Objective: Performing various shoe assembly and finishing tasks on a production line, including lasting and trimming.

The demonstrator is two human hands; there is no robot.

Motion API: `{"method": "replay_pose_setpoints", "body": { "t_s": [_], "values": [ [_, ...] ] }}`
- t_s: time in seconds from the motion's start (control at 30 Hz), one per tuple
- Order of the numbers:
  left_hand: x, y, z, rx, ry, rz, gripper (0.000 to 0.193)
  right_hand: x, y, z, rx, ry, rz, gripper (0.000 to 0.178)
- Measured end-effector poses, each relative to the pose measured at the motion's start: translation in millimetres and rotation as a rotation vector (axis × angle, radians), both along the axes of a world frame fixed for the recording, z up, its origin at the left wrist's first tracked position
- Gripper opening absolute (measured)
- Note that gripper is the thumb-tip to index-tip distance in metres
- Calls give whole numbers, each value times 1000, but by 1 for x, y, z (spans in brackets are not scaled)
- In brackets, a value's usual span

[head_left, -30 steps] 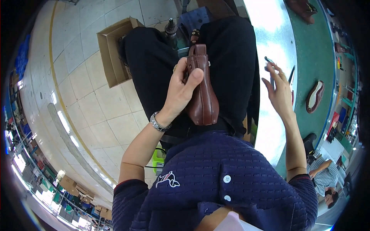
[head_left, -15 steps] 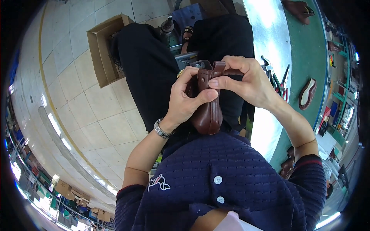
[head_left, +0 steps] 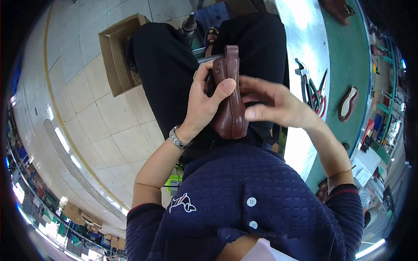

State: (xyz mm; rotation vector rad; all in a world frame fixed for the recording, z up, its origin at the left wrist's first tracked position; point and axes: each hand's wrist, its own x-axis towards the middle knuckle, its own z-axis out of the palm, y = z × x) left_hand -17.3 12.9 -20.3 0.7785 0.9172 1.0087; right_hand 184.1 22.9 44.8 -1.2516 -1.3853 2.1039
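A brown leather shoe (head_left: 233,119) with a pull tab sticking up at its far end is held over my lap. My left hand (head_left: 201,104) is closed round its left side, thumb pressed on the leather below a small round stud. Beside the shoe's right side, my right hand (head_left: 281,104) has its thumb and fingers apart and gripping nothing visible. Its fingertips are at the edge of the leather; whether they touch it I cannot tell.
To the right, a metal-topped bench (head_left: 300,21) carries pliers (head_left: 305,76) and red-handled tools (head_left: 321,102). Another brown shoe piece (head_left: 348,104) lies on the green surface (head_left: 337,56). An open cardboard box (head_left: 106,65) stands left of my legs, near a metal post (head_left: 189,29).
The shoe has moved away from my body and slightly left in my left hand. My right hand has let go of its top near the tab and dropped to its lower right side.
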Motion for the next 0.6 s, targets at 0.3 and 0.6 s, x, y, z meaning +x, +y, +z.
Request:
{"method": "replay_pose_setpoints", "body": {
  "t_s": [0.3, 0.6],
  "values": [
    [13, -22, 3, 165, 251, 110, 50, -13, -10, 23, 15, -338, 83, 73],
    [2, -12, -7, 205, 288, 110, 45, -34, 7, 35, 195, -504, 275, 47]
  ]
}}
